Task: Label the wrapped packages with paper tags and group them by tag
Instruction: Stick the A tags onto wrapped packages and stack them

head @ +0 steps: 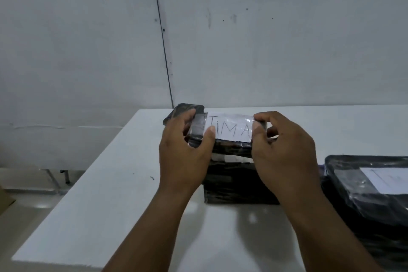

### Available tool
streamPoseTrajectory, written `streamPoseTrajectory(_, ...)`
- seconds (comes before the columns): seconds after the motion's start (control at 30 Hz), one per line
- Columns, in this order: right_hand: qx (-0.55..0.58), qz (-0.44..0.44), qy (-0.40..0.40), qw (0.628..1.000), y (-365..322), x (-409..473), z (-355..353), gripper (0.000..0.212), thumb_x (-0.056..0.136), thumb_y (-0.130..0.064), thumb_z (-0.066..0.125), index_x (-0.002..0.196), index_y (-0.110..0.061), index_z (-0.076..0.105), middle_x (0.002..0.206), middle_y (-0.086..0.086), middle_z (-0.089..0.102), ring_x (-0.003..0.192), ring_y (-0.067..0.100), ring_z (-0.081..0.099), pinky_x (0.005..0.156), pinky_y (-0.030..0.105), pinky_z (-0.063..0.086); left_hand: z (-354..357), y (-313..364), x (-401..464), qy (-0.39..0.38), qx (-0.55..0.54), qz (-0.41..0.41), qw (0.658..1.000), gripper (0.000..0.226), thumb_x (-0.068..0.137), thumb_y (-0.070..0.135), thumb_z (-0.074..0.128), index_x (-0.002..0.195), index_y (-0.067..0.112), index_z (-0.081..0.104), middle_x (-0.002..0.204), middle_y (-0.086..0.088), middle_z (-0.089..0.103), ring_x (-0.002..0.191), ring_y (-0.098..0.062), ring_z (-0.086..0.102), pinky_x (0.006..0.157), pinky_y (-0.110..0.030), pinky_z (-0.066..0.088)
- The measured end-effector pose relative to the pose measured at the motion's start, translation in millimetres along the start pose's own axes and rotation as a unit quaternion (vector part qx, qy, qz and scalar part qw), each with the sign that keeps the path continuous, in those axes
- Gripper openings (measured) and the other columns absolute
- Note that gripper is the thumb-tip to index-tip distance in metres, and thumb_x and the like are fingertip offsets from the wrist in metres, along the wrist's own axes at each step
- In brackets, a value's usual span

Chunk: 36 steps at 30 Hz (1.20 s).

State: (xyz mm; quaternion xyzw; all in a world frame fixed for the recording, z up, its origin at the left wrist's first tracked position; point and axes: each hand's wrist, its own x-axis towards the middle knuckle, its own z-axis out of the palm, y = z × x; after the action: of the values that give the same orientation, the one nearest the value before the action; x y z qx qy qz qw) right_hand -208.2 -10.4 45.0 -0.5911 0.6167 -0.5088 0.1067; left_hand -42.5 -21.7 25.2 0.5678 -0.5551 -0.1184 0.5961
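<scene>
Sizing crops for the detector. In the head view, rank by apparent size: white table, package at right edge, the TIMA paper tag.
1. white table
2. package at right edge, cut off by the frame and nearer the camera, so unsure
3. TIMA paper tag

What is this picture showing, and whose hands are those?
There is no machine here. A person wears a camera on their head, so you see what they see: their own two hands over a white table. The left hand and the right hand grip the two ends of a black wrapped package. On its top is a white paper tag under clear tape, with hand-written letters that look like "TIMA". Both thumbs press on the tag's ends. The package sits on top of a stack of other black packages. Another dark package peeks out behind the left hand. At the right edge lies a bigger package with its own paper tag; its writing is too faint to read.
</scene>
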Motion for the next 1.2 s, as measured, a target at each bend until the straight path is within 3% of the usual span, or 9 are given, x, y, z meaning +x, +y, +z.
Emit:
streamPoseTrajectory(0.2, -0.124, 0.073, -0.116, 0.983, 8, 2, 5, 0.043, 0.094, -0.058, 0.049, 0.132, -0.039, 0.048, 0.114, 0.002, 0.06, 0.108, 0.027, 0.059, 0.094, 0.048, 0.052, 24, -14, -4, -0.047, 0.065, -0.05, 0.996, 0.052, 0.088, 0.051, 0.07, 0.135, 0.03, 0.061, 0.128, 0.017, 0.062, 0.113, -0.004, 0.06, 0.099, -0.031, 0.053)
streamPoseTrajectory(0.43, -0.197, 0.084, -0.117, 0.97, 8, 3, 8, 0.059, 0.096, -0.067, 0.035, 0.149, -0.041, 0.034, 0.144, 0.005, 0.045, 0.132, 0.03, 0.038, 0.107, 0.051, 0.033, 12, -23, -8, -0.065, 0.06, -0.028, 0.996, 0.059, 0.089, 0.063, 0.062, 0.14, 0.033, 0.055, 0.132, 0.018, 0.061, 0.118, -0.001, 0.057, 0.098, -0.026, 0.049)
streamPoseTrajectory(0.53, -0.148, 0.022, -0.041, 0.988, 0, 0, 10, 0.059, 0.097, -0.064, 0.039, 0.148, -0.035, 0.041, 0.148, 0.003, 0.041, 0.134, 0.027, 0.031, 0.106, 0.047, 0.027, -12, -35, -6, -0.037, 0.04, -0.013, 0.998, 0.041, 0.097, 0.053, 0.058, 0.133, 0.033, 0.059, 0.127, 0.018, 0.063, 0.118, -0.001, 0.058, 0.097, -0.028, 0.048)
streamPoseTrajectory(0.67, -0.006, -0.132, 0.011, 0.991, -27, -15, 21, 0.042, 0.093, -0.046, 0.054, 0.131, -0.028, 0.058, 0.126, -0.006, 0.057, 0.117, 0.018, 0.047, 0.096, 0.036, 0.035, -49, -72, 5, -0.067, 0.108, -0.052, 0.991, 0.021, 0.099, 0.032, 0.062, 0.119, 0.033, 0.066, 0.121, 0.018, 0.065, 0.116, -0.006, 0.06, 0.099, -0.032, 0.048)
streamPoseTrajectory(0.77, 0.071, -0.199, -0.088, 0.973, -50, -28, 43, 0.035, 0.096, -0.029, 0.059, 0.131, -0.026, 0.057, 0.118, -0.009, 0.058, 0.109, 0.011, 0.052, 0.092, 0.025, 0.042, -67, -109, 10, -0.17, 0.213, -0.085, 0.958, 0.024, 0.096, 0.043, 0.064, 0.118, 0.034, 0.066, 0.12, 0.02, 0.06, 0.113, -0.004, 0.055, 0.097, -0.028, 0.043)
streamPoseTrajectory(0.87, 0.074, -0.216, -0.212, 0.95, -63, -42, 74, 0.041, 0.097, -0.02, 0.059, 0.136, -0.028, 0.052, 0.125, -0.007, 0.055, 0.114, 0.007, 0.049, 0.092, 0.014, 0.038, -71, -134, 1, -0.202, 0.225, -0.079, 0.95, 0.032, 0.083, 0.063, 0.05, 0.091, 0.036, 0.067, 0.097, 0.014, 0.069, 0.091, -0.012, 0.066, 0.081, -0.036, 0.056)
streamPoseTrajectory(1.0, 0.029, -0.19, -0.335, 0.922, -62, -57, 121, 0.053, 0.098, -0.013, 0.052, 0.147, -0.028, 0.039, 0.137, 0.0, 0.048, 0.126, 0.015, 0.046, 0.101, 0.029, 0.044, -65, -156, -13, -0.141, 0.317, 0.022, 0.938, 0.023, 0.088, 0.039, 0.052, 0.085, 0.022, 0.066, 0.081, 0.008, 0.066, 0.077, -0.01, 0.063, 0.057, -0.019, 0.039)
streamPoseTrajectory(1.1, -0.018, -0.142, -0.397, 0.907, -51, -62, 151, 0.068, 0.094, -0.009, 0.055, 0.155, -0.025, 0.029, 0.147, 0.004, 0.037, 0.135, 0.022, 0.038, 0.105, 0.032, 0.042, -67, -162, -6, -0.191, 0.358, -0.012, 0.914, 0.023, 0.091, 0.043, 0.052, 0.111, 0.034, 0.06, 0.102, 0.019, 0.059, 0.105, -0.02, 0.059, 0.077, -0.032, 0.042)
streamPoseTrajectory(1.2, -0.084, -0.106, -0.402, 0.906, -35, -59, 170, 0.068, 0.095, -0.014, 0.056, 0.155, -0.019, 0.025, 0.152, 0.009, 0.032, 0.139, 0.027, 0.032, 0.109, 0.034, 0.036, -68, -163, -1, -0.217, 0.354, -0.047, 0.909, 0.041, 0.097, 0.043, 0.05, 0.136, 0.036, 0.056, 0.141, 0.012, 0.055, 0.131, -0.024, 0.042, 0.099, -0.041, 0.038)
